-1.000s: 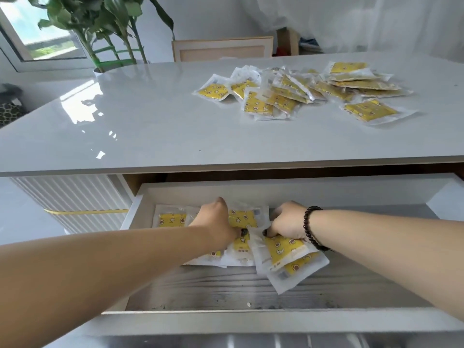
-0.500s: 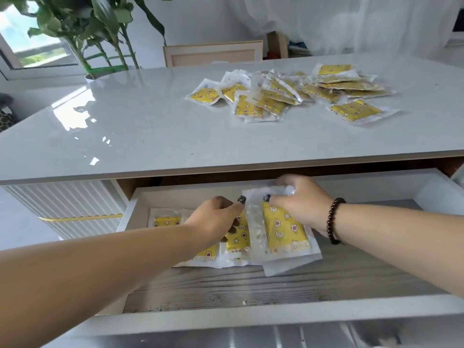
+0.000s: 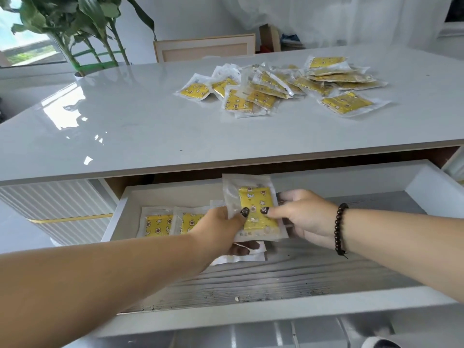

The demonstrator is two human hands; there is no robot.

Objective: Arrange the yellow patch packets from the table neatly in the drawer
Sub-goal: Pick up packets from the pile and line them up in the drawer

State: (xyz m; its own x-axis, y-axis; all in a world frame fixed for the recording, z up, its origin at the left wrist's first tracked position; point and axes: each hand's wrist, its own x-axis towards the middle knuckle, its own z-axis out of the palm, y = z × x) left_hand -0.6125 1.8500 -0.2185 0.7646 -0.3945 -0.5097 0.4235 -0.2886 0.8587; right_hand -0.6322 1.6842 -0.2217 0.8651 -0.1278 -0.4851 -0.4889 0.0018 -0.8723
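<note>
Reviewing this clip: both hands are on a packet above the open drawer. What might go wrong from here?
1. The held packet is only pinched between the left hand and right hand, so it may slip and land crooked on the row of packets in the drawer.
2. The loose pile overlaps on the glossy table; grabbing one may scatter others.

We see bright daylight from the window (image 3: pixel 25 46) at upper left, white glare patches on the glossy table (image 3: pixel 125 126), soft shadow inside the drawer (image 3: pixel 276 272), wide-angle bending at the edges, slight softness throughout.
</note>
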